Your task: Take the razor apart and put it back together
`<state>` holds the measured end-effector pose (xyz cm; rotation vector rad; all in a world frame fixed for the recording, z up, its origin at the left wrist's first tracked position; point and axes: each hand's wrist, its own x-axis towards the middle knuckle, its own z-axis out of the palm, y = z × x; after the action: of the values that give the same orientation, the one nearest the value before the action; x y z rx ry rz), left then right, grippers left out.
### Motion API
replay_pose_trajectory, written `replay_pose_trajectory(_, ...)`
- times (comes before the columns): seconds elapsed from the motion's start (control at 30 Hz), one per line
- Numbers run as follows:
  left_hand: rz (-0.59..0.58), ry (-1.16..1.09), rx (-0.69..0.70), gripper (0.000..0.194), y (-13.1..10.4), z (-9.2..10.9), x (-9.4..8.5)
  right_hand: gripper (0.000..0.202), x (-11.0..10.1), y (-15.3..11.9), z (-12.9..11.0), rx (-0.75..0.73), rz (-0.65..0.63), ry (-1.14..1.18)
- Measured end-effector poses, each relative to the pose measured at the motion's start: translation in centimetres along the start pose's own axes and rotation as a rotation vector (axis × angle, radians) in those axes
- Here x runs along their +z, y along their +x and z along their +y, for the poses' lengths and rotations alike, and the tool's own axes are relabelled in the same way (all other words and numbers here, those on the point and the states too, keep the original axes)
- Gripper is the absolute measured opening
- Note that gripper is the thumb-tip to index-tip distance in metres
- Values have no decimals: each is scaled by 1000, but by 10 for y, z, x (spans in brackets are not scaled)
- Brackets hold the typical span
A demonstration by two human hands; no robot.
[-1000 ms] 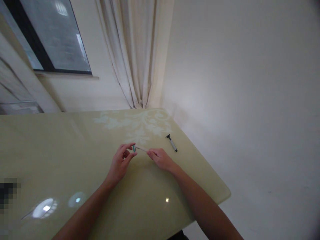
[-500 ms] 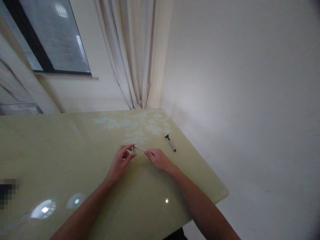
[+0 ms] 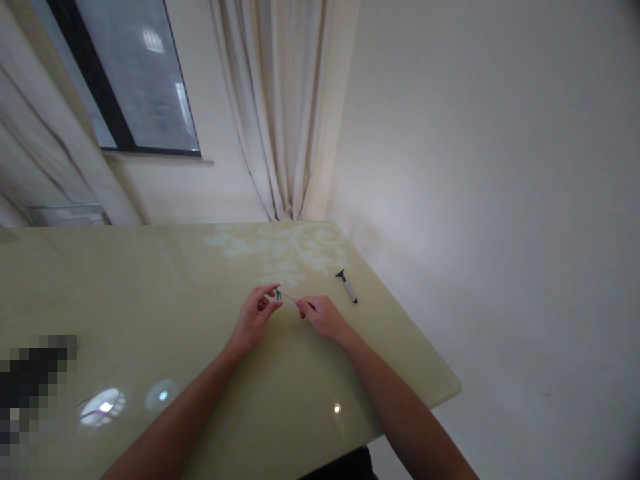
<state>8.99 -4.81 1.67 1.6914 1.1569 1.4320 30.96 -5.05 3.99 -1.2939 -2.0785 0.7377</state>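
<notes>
My left hand (image 3: pixel 257 317) pinches a small green-and-dark piece (image 3: pixel 279 294) by its ends between thumb and fingertips; it looks like a razor head, though it is too small to be sure. From the right, my right hand (image 3: pixel 320 315) grips a thin pale stick (image 3: pixel 287 293) whose tip meets or nearly meets that piece. Whether they touch I cannot tell. Both hands are raised a little over the glossy table (image 3: pixel 260 400). Beyond my right hand lies a razor (image 3: pixel 349 287) with a grey handle and black head, angled on the tabletop.
A white wall (image 3: pixel 475 200) runs along the table's right edge. Behind the far edge hang pale curtains (image 3: pixel 280 120) beside a dark-framed window (image 3: pixel 135 80). A blurred-out dark patch (image 3: pixel 35 373) covers the left side.
The view has turned slightly left, so the whole scene sits farther right. Both hands keep their holds, and the stick's tip stays at the small piece. The razor lies still.
</notes>
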Motion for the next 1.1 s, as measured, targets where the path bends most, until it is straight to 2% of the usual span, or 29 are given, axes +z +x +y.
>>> replay_pose_trajectory(0.13,11,-2,-3,38,1,0,-1,49,0,0,0,41,39,-54)
replay_pose_trajectory(0.27,11,-23,1,39,0,0,0,48,1,-1,0,-9,-16,10)
replay_pose_trajectory(0.4,-9,-23,-7,37,-1,1,1,49,0,-1,1,28,46,-17)
replay_pose_trajectory(0.57,-13,-18,-14,38,-1,0,0,49,0,-1,1,0,-8,1)
replay_pose_trajectory(0.67,-11,-9,-27,37,0,-2,0,50,-1,0,2,53,46,-77)
replay_pose_trajectory(0.83,-5,-20,-20,39,0,-4,0,48,0,-1,0,-26,-4,-58)
replay_pose_trajectory(0.97,5,-30,-20,38,0,-4,1,48,0,-2,-2,56,60,-132)
replay_pose_trajectory(1.1,-8,-30,-22,40,-1,-3,3,47,-1,-2,-2,-10,-14,-83)
